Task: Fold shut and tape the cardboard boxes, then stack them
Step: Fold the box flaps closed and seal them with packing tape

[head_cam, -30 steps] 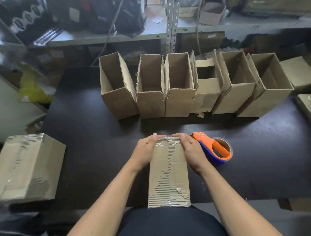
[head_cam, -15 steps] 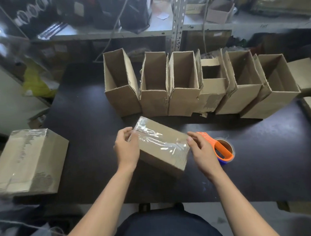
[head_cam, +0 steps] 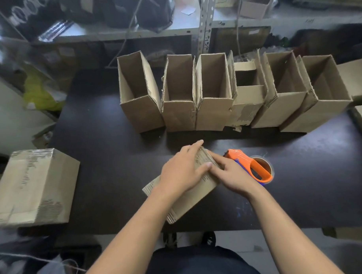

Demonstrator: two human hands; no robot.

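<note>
— Hands first: how do they lie?
— The left hand (head_cam: 182, 173) lies flat, fingers straight, on top of the small cardboard box (head_cam: 190, 195); the right hand (head_cam: 230, 174) presses straight fingers on the same box at its right end.
— And the box?
— It lies slantwise on the dark table (head_cam: 107, 160), near the front edge, just left of the orange tape dispenser (head_cam: 252, 167).
— Others?
— Six open boxes (head_cam: 213, 90) stand in a row behind; a taped box (head_cam: 34, 187) sits off the table's left side.
</note>
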